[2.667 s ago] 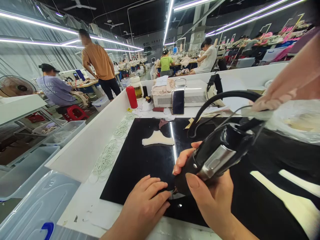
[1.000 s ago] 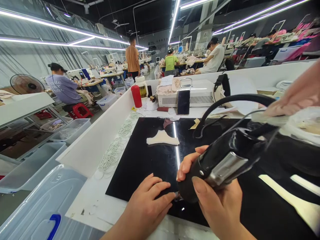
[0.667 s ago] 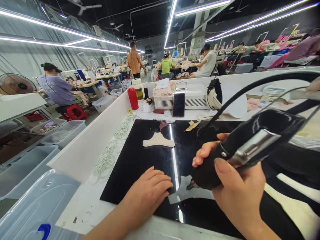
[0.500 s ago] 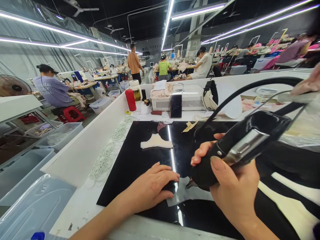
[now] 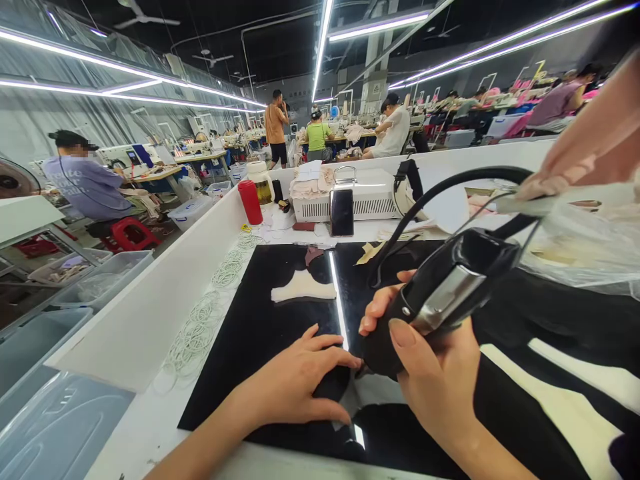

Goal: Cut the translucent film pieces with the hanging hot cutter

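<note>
My right hand (image 5: 434, 380) is wrapped round a black handheld power tool (image 5: 440, 297) with a silver band, its nose pointing down at the glossy black work surface (image 5: 270, 320). A black cable (image 5: 450, 183) arcs up from the tool's back end. My left hand (image 5: 300, 380) lies on the black surface with fingers spread, pressing down a small dark piece (image 5: 333, 385) right beside the tool's tip. A cream fabric piece (image 5: 303, 288) lies farther back on the black surface.
White rings (image 5: 200, 320) lie along the left of the white table. At the back stand a red bottle (image 5: 249, 202), a jar (image 5: 260, 181), a white machine (image 5: 370, 195) and a phone (image 5: 342, 212). Another person's arm (image 5: 590, 143) with a clear plastic bag (image 5: 585, 247) reaches in from the right. Plastic bins (image 5: 60, 413) sit left.
My right hand and the tool swung right and up, then came back down beside my left hand. My left hand stayed pressed on the black surface, shifting slightly forward.
</note>
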The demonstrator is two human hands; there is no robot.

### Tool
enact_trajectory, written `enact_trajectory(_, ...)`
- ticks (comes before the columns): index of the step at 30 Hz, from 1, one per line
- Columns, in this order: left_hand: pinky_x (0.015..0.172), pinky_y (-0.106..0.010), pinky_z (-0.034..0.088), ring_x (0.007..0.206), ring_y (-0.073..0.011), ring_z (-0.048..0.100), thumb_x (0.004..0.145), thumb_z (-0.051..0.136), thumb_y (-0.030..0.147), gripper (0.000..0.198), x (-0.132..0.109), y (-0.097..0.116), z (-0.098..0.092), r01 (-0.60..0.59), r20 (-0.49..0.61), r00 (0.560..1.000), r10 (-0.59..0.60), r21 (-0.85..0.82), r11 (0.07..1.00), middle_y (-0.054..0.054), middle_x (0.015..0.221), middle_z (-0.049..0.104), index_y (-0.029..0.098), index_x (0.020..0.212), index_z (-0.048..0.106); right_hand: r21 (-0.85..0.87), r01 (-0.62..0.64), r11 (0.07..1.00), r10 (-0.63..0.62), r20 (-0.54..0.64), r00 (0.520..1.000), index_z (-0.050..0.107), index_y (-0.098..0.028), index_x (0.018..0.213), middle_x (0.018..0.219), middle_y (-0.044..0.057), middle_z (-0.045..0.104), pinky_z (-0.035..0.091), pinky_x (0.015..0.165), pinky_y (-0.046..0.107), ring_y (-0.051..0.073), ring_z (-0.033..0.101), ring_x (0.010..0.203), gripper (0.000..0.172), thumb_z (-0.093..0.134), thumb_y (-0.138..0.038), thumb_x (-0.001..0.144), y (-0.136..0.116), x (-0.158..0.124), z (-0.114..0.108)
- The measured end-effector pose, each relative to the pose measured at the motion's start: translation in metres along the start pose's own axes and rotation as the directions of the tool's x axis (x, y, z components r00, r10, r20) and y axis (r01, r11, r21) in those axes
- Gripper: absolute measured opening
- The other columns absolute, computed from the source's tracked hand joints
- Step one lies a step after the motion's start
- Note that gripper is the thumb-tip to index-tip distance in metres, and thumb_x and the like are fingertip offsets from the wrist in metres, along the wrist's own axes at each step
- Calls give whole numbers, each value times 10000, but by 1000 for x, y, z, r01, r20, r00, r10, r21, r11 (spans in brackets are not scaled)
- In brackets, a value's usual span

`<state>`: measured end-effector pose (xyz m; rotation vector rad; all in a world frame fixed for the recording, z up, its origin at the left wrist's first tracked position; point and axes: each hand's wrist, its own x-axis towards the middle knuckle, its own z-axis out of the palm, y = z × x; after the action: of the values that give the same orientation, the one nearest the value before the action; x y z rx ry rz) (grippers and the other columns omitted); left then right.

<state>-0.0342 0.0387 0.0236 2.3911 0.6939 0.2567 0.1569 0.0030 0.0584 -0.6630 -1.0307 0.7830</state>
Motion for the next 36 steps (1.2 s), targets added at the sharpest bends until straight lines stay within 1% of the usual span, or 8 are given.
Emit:
enact_trajectory(3,1280,-608,115,1508,-297,393,873,785,513,616,0,1,0,2,-4,1000,-2,-5,1000,-70,1440,625,287,1395,550,-11,14,1000,-14,10,1000,601,-301,1124,893,-35,695,580,626,265,126,653,672,306,793,-386,902,1,-1,1)
enact_trajectory(8,1280,-601,114,1501,-312,402,830,806,554,677,1,2,3,11,-19,1000,-11,0,1000,-83,1450,621,268,1389,553,-2,12,1000,-12,-13,1000,589,-305,1171,888,-38,694,583,641,271,128,659,678,354,802,-372,897,4,1,-1)
enact_trajectory(12,1277,-602,123,1495,-330,411,810,810,582,716,1,1,5,18,-35,999,-17,6,1000,-106,1453,615,255,1394,554,-4,16,1000,-16,-8,1000,589,-309,1175,889,-39,696,586,658,276,130,667,683,349,799,-360,902,7,3,-2)
enact_trajectory(16,1276,-603,121,1486,-322,425,792,826,583,742,1,1,6,13,-46,999,-13,-4,1000,-99,1489,584,270,1403,545,3,5,1000,-5,10,1000,581,-310,1206,903,-34,687,595,668,286,135,669,693,367,791,-345,907,7,0,-5)
enact_trajectory(23,1280,-602,107,1490,-314,420,772,851,570,775,2,7,3,34,-36,999,-35,-35,999,-50,1461,613,306,1427,533,-7,8,1000,-8,5,1000,589,-282,1202,864,-16,674,601,617,303,159,658,694,361,791,-328,907,-3,-5,-19)
enact_trajectory(28,1277,-613,97,1491,-325,419,777,843,588,779,2,9,2,43,-39,998,-45,-44,998,-46,1428,641,309,1437,540,-72,11,997,-14,-33,999,596,-286,1206,863,-6,665,600,641,347,184,644,699,366,788,-348,901,-7,-4,-32)
enact_trajectory(32,1259,-654,87,1513,-339,376,858,778,585,638,0,6,2,-2,1,1000,2,-4,1000,-19,1476,617,337,1411,579,-78,18,997,-21,-32,999,603,-288,1194,849,-6,662,581,594,329,187,637,689,357,790,-352,897,-7,-4,-34)
enact_trajectory(36,1244,-679,91,1514,-351,370,906,718,604,515,0,3,2,-57,42,998,54,70,996,8,1521,576,383,1364,634,-71,10,997,-14,-57,998,604,-284,1186,845,-10,667,574,591,321,184,644,688,370,805,-357,884,-6,-3,-28)
